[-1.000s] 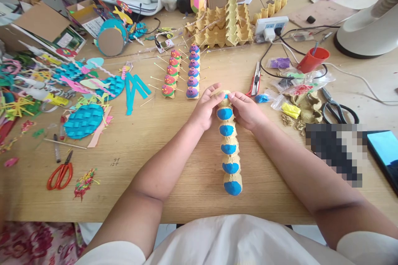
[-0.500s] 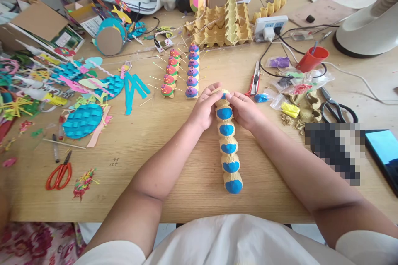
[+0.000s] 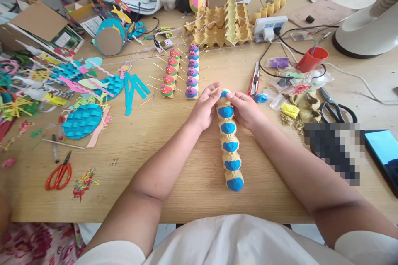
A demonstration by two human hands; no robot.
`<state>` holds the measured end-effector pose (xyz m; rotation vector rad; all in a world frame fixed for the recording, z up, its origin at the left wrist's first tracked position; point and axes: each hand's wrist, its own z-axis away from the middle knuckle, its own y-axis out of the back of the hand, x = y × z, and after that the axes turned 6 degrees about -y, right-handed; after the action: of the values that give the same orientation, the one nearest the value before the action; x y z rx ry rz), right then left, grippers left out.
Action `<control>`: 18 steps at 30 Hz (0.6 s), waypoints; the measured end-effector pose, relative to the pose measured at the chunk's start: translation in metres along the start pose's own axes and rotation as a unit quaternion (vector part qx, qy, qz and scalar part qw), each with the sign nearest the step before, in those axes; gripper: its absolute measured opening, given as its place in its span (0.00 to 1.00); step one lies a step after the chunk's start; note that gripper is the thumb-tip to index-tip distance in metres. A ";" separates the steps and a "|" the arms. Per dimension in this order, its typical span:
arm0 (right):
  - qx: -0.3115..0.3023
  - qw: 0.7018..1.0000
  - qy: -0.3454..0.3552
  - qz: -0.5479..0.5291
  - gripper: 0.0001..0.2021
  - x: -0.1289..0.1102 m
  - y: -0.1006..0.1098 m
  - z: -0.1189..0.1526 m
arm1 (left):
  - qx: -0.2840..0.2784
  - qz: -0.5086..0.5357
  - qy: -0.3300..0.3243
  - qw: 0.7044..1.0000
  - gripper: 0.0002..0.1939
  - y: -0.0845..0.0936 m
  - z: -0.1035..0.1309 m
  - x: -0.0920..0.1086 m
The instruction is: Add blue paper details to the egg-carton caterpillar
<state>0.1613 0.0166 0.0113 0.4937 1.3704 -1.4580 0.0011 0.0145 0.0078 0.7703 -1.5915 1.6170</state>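
Observation:
Between my two hands is an egg carton strip [image 3: 229, 137], a row of several tan bumps, each with a blue clay patch on it. My left hand [image 3: 206, 107] is closed on the far end from the left, thumb on top beside the last blue patch. From the other side my right hand [image 3: 244, 108] grips the same end, its thumb pressing by that patch. The near end of the strip points toward me. Beyond my left hand stand two finished-looking strips, a red-and-green one [image 3: 169, 78] and a purple-and-blue one [image 3: 192, 75], with thin pins sticking out.
A utility knife [image 3: 255, 78], a bag of blue clay [image 3: 261, 98] and yellow clay [image 3: 290, 110] lie right of my hands. Black scissors [image 3: 337, 107] and a red cup [image 3: 311, 59] are farther right. Red-handled scissors [image 3: 59, 176] and woven blue paper [image 3: 82, 121] lie left. Egg cartons [image 3: 214, 25] stand behind.
The strip's near end has swung slightly to the right and a little away from me. Both hands keep their hold at the far end.

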 end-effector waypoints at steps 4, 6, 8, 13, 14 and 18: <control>0.006 1.000 0.009 0.010 0.36 0.001 0.005 -0.003 | -0.005 -0.022 -0.018 1.000 0.32 0.002 -0.001 -0.001; 0.007 1.000 0.011 0.009 0.36 0.002 0.006 -0.004 | -0.005 -0.026 -0.025 0.999 0.33 0.003 -0.002 -0.002; 0.010 1.000 0.009 0.003 0.37 0.001 0.006 -0.004 | -0.003 -0.031 -0.029 0.999 0.33 0.004 -0.003 -0.003; 0.003 1.000 0.015 0.010 0.36 -0.001 0.006 -0.003 | -0.006 -0.049 -0.034 0.998 0.36 0.007 -0.004 -0.003; 0.001 1.000 0.018 0.014 0.36 -0.001 0.006 -0.003 | -0.008 -0.052 -0.034 0.998 0.36 0.007 -0.004 -0.003; 0.006 0.999 0.024 0.022 0.36 0.000 0.007 -0.004 | -0.012 -0.058 -0.037 0.998 0.35 0.007 -0.003 -0.001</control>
<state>0.1663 0.0212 0.0072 0.5657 1.3805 -1.4282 -0.0038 0.0178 0.0028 0.9034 -1.5849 1.4992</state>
